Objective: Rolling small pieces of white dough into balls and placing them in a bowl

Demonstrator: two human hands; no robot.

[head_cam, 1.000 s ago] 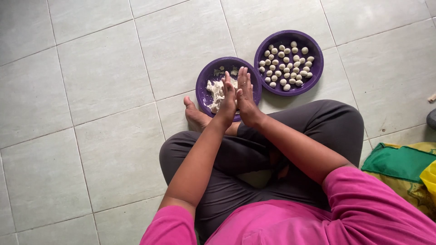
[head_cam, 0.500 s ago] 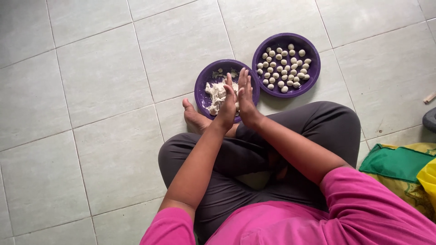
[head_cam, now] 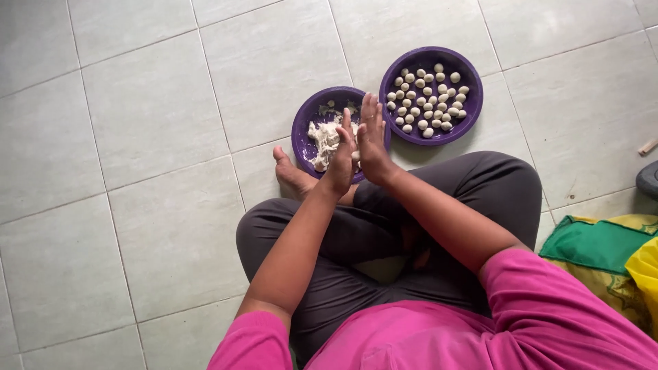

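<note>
Pale grey square floor tiles [head_cam: 151,123] with thin darker grout lines fill most of the view. At the right edge lies a folded green cloth [head_cam: 596,243] on a yellow patterned fabric [head_cam: 610,288]. A dark rounded object [head_cam: 648,179], cut off by the frame, sits just above them, near a small pale stick [head_cam: 648,146].

The left hand [head_cam: 342,159] and right hand [head_cam: 372,140] stand upright, palms pressed flat together, fingers straight and pointing away from the body. Both forearms reach forward over the crossed legs, wrists meeting at the centre.
</note>
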